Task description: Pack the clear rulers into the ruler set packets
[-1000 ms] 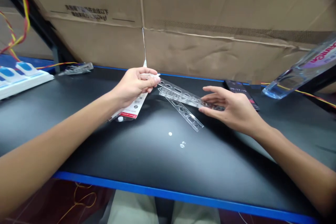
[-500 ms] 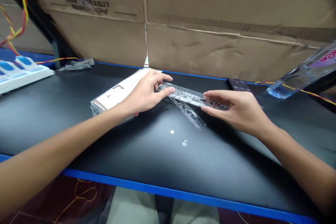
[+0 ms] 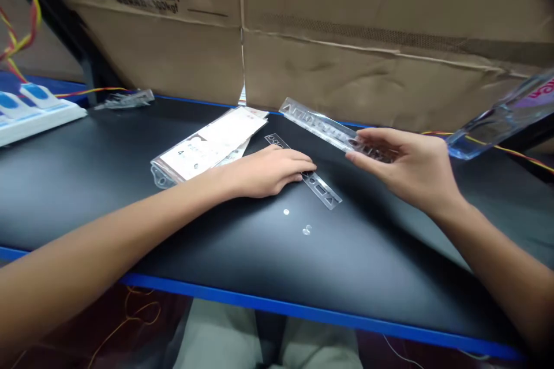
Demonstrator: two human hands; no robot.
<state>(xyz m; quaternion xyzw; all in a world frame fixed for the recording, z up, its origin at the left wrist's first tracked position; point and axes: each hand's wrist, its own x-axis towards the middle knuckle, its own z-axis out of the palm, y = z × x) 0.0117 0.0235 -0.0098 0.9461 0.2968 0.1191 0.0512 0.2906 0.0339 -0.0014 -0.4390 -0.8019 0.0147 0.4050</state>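
Head view, stencil [image 3: 322, 128] in right hand [image 3: 407, 167] — kgf carton [image 3: 151, 52]

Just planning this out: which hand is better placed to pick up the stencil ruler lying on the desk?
Probably left: the left hand lies across the stencil ruler, while the right hand is holding a clear ruler up off the desk.

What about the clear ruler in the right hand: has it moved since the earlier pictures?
Yes. The clear plastic ruler in the right hand has moved farther from the person, toward the table's blue back edge, and its far end now reaches that edge in this view.
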